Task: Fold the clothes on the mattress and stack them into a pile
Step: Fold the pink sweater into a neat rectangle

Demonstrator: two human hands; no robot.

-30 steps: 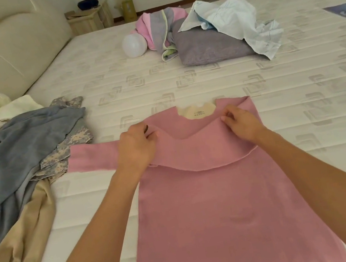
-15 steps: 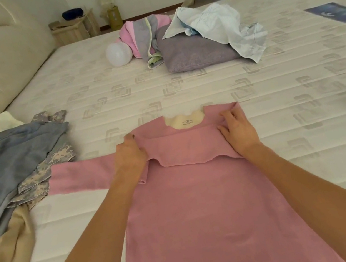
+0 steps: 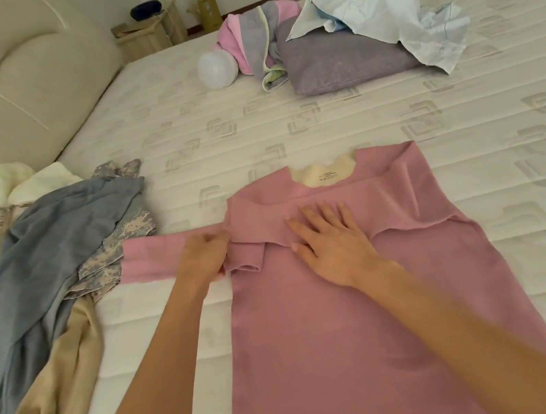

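Fingers (image 3: 320, 220) of the right hand (image 3: 334, 245) lie spread, pinning the folded sleeve on the top (image 3: 358, 337); left hand (image 3: 202, 256) pinches the other sleeve (image 3: 154, 259), best folded squarely across.

Two hands, left (image 3: 204, 256) and right (image 3: 334, 245), are being seen. One pink top (image 3: 355, 319), one mattress (image 3: 394, 121), one white ball (image 3: 217, 68) and two clothes heaps, left (image 3: 39, 267) and far (image 3: 343, 32), are being counted.

neck label (image 3: 327, 175) on pink top (image 3: 338, 322) — print too small to read
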